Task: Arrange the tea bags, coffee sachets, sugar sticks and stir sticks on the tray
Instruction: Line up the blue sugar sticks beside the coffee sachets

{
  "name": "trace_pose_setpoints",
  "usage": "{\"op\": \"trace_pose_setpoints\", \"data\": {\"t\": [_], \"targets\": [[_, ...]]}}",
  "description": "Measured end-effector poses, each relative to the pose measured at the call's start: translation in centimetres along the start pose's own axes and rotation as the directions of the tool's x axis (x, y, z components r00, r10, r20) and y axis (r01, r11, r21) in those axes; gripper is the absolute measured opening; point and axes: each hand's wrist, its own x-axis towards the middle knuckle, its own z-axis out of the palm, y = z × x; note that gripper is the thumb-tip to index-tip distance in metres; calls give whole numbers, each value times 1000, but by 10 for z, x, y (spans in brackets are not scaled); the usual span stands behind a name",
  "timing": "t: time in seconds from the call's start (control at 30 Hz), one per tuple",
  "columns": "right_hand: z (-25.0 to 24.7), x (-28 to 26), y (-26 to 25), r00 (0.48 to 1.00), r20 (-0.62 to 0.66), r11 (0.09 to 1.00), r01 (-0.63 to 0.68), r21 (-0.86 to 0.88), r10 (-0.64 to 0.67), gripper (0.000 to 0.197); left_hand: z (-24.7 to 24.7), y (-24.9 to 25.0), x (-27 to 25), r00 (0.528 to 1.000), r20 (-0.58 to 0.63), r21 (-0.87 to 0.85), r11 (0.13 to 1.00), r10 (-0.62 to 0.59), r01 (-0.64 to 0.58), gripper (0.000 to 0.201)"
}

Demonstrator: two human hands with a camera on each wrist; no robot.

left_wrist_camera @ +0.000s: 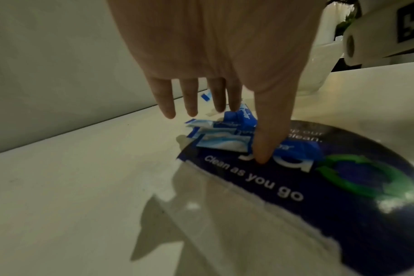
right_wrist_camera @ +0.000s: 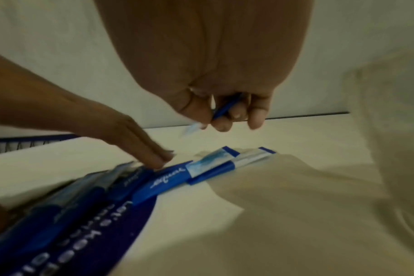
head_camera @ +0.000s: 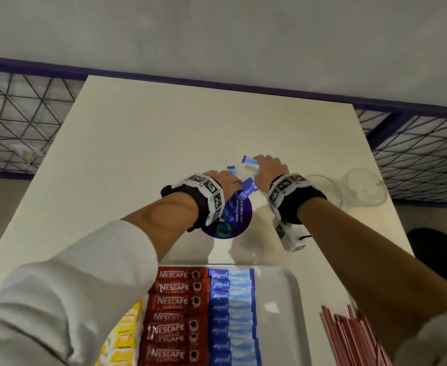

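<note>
On the tray (head_camera: 291, 283), nearest, lie yellow tea bags (head_camera: 123, 339), red coffee sachets (head_camera: 176, 313) and a row of blue sugar sticks (head_camera: 231, 313); the stir sticks (head_camera: 349, 336) lie beside it on the right. Farther on the table (head_camera: 138, 133), loose sugar sticks (left_wrist_camera: 221, 139) lie partly on a round sticker (left_wrist_camera: 319, 186). The left hand (head_camera: 223, 180) is flat, its fingers straight and pressing them. The right hand (right_wrist_camera: 221, 104) pinches one stick (right_wrist_camera: 222, 110) between thumb and fingers. The sticks seem light, thin and a bit slippery, so probably best pinched at the middle.
</note>
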Motion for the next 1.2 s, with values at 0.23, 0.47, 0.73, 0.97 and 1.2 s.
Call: {"op": "trace_pose_setpoints", "data": {"t": [0.23,0.47,0.73,0.97,1.2], "targets": [[4,10,7,979,160,913,179,-367,-128,59,7,-13,-3,996,48,-65,995,-73,76,53],[18,-5,-1,972,215,944,157,-289,-96,45,17,-7,-13,988,65,-73,987,-138,142,43],[28,-36,-20,973,232,998,-16,63,1,39,37,16,-28,965,-49,45,965,-257,259,48],[22,-52,-24,977,211,918,-109,382,28,39,30,20,-41,961,-31,-311,917,-275,252,40],[9,-82,-23,981,195,754,-117,646,-15,31,21,16,-68,907,-74,-838,519,-415,169,18]]}}
